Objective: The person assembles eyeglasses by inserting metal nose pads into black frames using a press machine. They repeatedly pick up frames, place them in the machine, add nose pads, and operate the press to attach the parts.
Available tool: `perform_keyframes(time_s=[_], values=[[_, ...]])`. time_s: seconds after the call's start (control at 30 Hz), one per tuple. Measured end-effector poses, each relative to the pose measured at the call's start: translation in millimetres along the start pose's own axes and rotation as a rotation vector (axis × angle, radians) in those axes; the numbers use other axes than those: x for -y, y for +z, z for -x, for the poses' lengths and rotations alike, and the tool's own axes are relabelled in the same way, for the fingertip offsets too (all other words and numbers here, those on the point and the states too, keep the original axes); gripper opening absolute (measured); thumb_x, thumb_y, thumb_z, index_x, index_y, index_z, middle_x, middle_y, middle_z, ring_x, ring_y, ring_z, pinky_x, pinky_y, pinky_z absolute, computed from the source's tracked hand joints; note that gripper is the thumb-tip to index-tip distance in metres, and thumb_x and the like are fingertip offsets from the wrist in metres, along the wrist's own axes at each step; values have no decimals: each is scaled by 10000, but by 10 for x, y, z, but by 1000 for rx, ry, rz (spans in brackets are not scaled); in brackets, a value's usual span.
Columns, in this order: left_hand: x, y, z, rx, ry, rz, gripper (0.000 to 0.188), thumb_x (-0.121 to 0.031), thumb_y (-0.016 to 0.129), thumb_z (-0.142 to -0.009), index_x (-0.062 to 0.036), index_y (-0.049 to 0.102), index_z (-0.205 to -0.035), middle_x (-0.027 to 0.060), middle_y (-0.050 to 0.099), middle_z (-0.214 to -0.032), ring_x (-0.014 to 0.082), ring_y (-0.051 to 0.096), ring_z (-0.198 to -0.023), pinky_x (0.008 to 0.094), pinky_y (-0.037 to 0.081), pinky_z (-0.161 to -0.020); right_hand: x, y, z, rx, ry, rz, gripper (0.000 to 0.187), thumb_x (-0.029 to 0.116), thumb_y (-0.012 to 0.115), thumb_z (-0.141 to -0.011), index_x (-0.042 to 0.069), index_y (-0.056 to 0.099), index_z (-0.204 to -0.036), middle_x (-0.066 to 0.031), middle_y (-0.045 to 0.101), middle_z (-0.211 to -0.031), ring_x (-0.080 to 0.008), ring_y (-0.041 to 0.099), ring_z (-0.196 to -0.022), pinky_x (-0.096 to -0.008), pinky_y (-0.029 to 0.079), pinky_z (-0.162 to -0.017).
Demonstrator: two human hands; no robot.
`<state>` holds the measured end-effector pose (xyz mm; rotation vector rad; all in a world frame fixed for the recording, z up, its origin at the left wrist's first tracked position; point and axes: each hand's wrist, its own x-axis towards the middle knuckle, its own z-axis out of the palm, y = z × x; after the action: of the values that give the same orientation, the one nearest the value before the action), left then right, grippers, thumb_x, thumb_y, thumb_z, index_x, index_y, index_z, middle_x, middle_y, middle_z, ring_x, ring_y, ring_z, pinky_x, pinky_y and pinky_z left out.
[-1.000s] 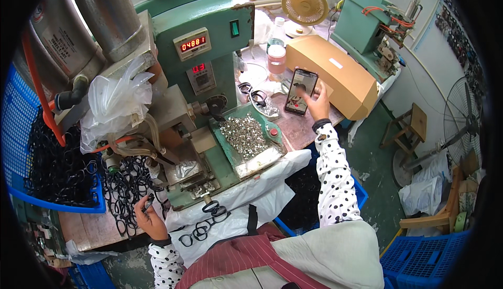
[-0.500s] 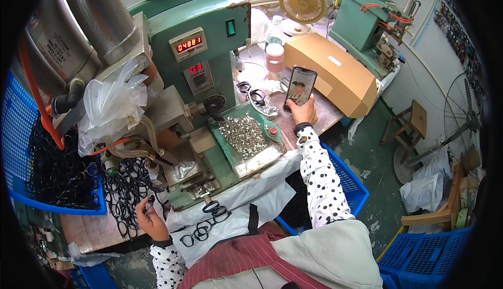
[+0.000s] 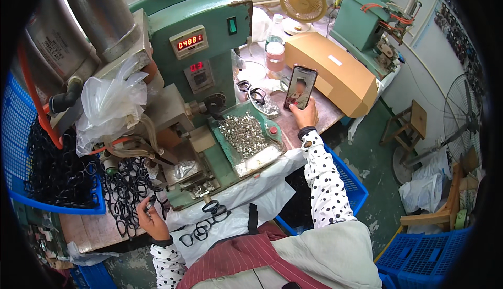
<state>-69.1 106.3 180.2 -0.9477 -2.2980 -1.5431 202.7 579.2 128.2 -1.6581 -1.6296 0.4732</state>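
Observation:
My right hand [image 3: 305,114] is at the lower end of a phone [image 3: 301,87], its thumb on the lit screen and its other fingers partly hidden at the edge. The phone leans upright by a long cardboard box [image 3: 335,69]. My left hand [image 3: 153,223] is closed, with a small dark piece [image 3: 151,200] at its fingertips; its kind is not clear. Beside that hand lies a pile of black eyeglass frames [image 3: 124,195]. More black frames [image 3: 201,230] rest on white sheeting at the front edge of a green machine [image 3: 201,14].
A green tray [image 3: 243,137] of small metal pieces sits on the machine's bed. At the left, a blue basket [image 3: 57,206] holds dark frames; another blue basket [image 3: 351,184] is below my right arm. Bottles [image 3: 275,57] and a yellow fan [image 3: 303,2] stand behind.
My right hand has shifted slightly down along the phone, and the picture on the screen differs a little. My left hand has barely moved.

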Motion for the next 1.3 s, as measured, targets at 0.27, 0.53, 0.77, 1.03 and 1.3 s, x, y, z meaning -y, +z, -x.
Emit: perform_keyframes(time_s=[0.27, 0.53, 0.77, 1.03, 1.3], values=[[-19, 14, -9, -12, -17, 8, 210, -124, 509, -957, 26, 600, -1072, 117, 627, -969, 219, 585, -870, 302, 447, -806, -186, 32, -55, 39, -28, -76, 579, 273, 761, -650, 97, 559, -1163, -159, 664, -1074, -369, 619, -1006, -465, 485, -861], [-25, -10, -3, -1, -8, 5, 221, -145, 512, -968, 28, 596, -1077, 117, 624, -974, 218, 584, -871, 302, 448, -808, -501, 62, -184, 89, -109, -221, 456, 120, 700, -676, 79, 607, -1121, -135, 709, -982, -300, 680, -928, -376, 520, -825], [-34, 1, 1, 21, -16, 9, 234, -162, 508, -970, 23, 592, -1086, 109, 612, -973, 210, 575, -867, 292, 443, -800, -421, 45, -138, 105, -96, -84, 445, 154, 741, -666, 81, 610, -1085, -155, 683, -987, -367, 625, -954, -446, 496, -832], [-33, -3, -10, 19, -9, -10, 198, -130, 503, -969, 16, 595, -1066, 105, 609, -947, 209, 574, -846, 288, 441, -782, -344, 16, 39, -20, -190, 54, 403, 98, 753, -674, 71, 584, -1039, -167, 661, -945, -401, 593, -925, -490, 471, -808], [-19, -28, 0, 27, -2, -26, 200, -131, 506, -971, 17, 597, -1068, 110, 615, -944, 214, 580, -843, 291, 444, -776, -383, -22, 96, -64, -301, -4, 437, 81, 751, -688, 79, 564, -1083, -158, 662, -920, -391, 600, -895, -481, 474, -776]])
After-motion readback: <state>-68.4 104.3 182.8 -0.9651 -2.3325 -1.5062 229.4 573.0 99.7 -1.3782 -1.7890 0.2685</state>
